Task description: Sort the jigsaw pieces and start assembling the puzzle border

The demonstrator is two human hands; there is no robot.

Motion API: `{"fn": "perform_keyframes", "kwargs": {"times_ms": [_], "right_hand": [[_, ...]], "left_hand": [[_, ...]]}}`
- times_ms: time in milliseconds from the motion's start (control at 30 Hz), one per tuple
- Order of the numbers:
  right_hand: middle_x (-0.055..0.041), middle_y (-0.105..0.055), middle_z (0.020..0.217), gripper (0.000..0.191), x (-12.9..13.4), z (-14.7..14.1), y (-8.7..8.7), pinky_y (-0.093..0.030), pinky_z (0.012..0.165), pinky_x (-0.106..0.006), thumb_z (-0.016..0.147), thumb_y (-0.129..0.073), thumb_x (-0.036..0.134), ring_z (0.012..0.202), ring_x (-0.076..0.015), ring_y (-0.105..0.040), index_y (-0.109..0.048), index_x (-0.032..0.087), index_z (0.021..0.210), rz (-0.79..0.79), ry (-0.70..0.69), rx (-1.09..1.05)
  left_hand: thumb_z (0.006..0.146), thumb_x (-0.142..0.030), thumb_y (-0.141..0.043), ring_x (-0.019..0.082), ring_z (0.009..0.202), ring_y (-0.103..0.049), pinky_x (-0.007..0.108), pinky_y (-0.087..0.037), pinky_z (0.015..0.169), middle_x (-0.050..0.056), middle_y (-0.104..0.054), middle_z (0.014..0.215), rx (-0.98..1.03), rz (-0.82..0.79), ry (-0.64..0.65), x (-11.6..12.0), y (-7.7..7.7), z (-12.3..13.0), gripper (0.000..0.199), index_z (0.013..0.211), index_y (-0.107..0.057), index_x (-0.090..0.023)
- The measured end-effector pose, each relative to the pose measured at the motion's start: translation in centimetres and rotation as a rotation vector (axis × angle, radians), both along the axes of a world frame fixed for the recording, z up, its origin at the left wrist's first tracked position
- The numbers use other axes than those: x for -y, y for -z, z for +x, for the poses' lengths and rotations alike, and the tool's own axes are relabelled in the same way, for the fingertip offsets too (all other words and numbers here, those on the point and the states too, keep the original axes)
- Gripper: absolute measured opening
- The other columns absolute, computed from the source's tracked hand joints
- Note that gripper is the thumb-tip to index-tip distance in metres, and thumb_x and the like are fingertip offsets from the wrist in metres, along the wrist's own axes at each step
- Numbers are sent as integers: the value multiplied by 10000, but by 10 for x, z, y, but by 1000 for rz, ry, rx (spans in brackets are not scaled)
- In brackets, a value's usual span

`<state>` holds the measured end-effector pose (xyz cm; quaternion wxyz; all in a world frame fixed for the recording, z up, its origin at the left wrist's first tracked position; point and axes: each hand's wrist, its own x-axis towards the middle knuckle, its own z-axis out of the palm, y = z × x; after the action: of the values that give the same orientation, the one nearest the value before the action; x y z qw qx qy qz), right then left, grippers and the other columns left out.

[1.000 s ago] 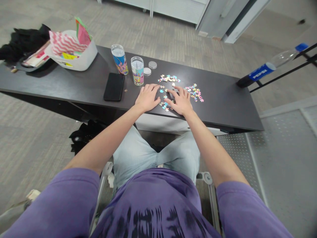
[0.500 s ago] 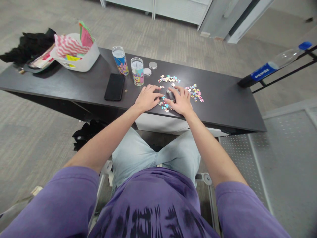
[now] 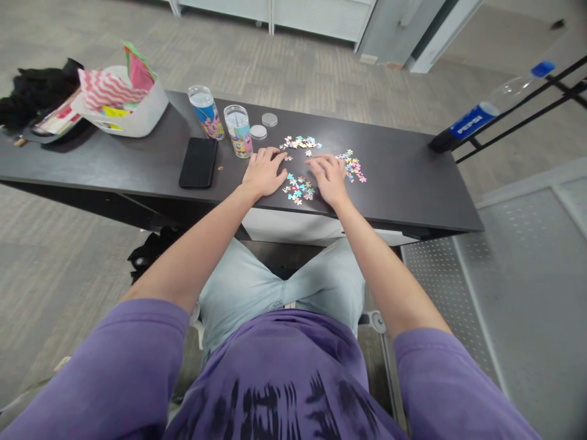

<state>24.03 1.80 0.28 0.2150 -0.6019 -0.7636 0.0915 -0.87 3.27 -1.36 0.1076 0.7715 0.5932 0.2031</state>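
**Jigsaw pcs, loose, 3 main groups, btwn & around 2 hands**

Head view. Item 1: L hand [image 3: 262, 173], palm down, fingers spread, thumb well off the index; nothing seen in grip. Item 2: R hand [image 3: 326, 174], fingers bent, tips pointing twd L hand; can't tell if it pinches a pc.

Item 3: near pcs [image 3: 299, 190], mixed colours, btwn the hands on the wearer's side, just R of L thumb. Item 4: far pcs [image 3: 300, 142], strip just beyond the gap btwn hands. Item 5: R-side pcs [image 3: 352, 166], just R of R hand. Item 6: single pc [image 3: 308, 153], just beyond R fingertips. Item 7: small pc(s) [image 3: 288, 157] at L fingertips; contact unclear.

Also: dark tabletop [image 3: 403, 177] under all; blk phone [image 3: 198, 162], L of L hand; printed cup [image 3: 239, 131], beyond L hand, nr it; Pepsi bottle [image 3: 472, 122], well R of R hand.
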Motion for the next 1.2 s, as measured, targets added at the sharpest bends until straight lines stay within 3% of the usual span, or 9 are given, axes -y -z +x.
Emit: {"fn": "perform_keyframes", "kwargs": {"times_ms": [100, 300, 367, 500, 633, 800, 933, 1067, 1200], "right_hand": [[-105, -805, 1773, 739, -6, 4, 4, -493, 1468, -555, 1390, -196, 407, 1677, -338, -681, -885, 342, 1649, 8, 64, -89], [-122, -844, 1694, 668, -13, 7, 17, -491, 1481, -557, 1400, -287, 517, 1636, -367, -700, -902, 299, 1539, 23, 54, -177], [-147, -848, 1674, 651, -13, 6, 20, -503, 1476, -600, 1397, -335, 570, 1622, -401, -700, -903, 290, 1549, 32, 42, -167], [-174, -817, 1727, 593, -7, 1, 19, -492, 1487, -686, 1366, -488, 621, 1644, -480, -660, -862, 275, 1668, 44, -13, -50], [-177, -771, 1806, 598, 2, -4, 11, -492, 1492, -691, 1341, -562, 561, 1685, -507, -622, -801, 229, 1777, 15, -66, 64], [-191, -730, 1861, 644, 8, -9, 0, -474, 1511, -676, 1325, -624, 559, 1703, -516, -602, -761, 196, 1839, -14, -50, 118], [-179, -651, 1949, 682, 7, -11, -1, -452, 1505, -724, 1331, -659, 600, 1750, -538, -570, -711, 270, 1927, -61, -58, 171], [-142, -575, 2030, 638, 7, -12, 0, -413, 1499, -801, 1359, -595, 632, 1797, -552, -529, -718, 375, 1929, -75, -101, 210], [-177, -584, 2011, 647, 8, -12, 0, -407, 1501, -780, 1343, -637, 666, 1794, -557, -524, -762, 336, 1885, -66, -80, 203]], "left_hand": [[1179, -368, -586, 488, 1788, -538, 747, -426, 1546, 182, -656, 1896, -26, -5, 7, -1, -2, 2, 657, 1804, -765, -271], [1187, -369, -548, 495, 1795, -522, 735, -416, 1558, 231, -606, 1941, -60, -51, -23, 4, -10, 3, 799, 1954, -536, -144], [1183, -356, -557, 481, 1795, -525, 711, -408, 1571, 244, -611, 1933, -52, -57, -35, 5, -11, 3, 789, 1932, -538, -109], [1195, -333, -563, 449, 1798, -530, 697, -414, 1571, 183, -646, 1921, -38, -42, -15, 4, -9, 0, 654, 1820, -706, -203], [1227, -352, -541, 460, 1793, -522, 762, -429, 1532, 98, -659, 1923, -42, -36, 45, 4, -6, -4, 599, 1763, -807, -354], [1218, -370, -561, 476, 1783, -516, 758, -415, 1532, 141, -648, 1937, -33, -33, 52, 2, -4, -5, 698, 1902, -660, -272], [1216, -349, -543, 475, 1785, -516, 755, -407, 1535, 176, -649, 1930, -32, -31, 51, 2, -3, -5, 699, 1891, -665, -219], [1224, -339, -532, 454, 1785, -519, 762, -416, 1514, 115, -670, 1912, -23, -7, 103, 1, 0, -6, 629, 1798, -788, -343], [1210, -315, -536, 434, 1769, -531, 765, -414, 1505, 73, -702, 1879, 5, 16, 166, 0, 5, -7, 578, 1655, -892, -415]]}}
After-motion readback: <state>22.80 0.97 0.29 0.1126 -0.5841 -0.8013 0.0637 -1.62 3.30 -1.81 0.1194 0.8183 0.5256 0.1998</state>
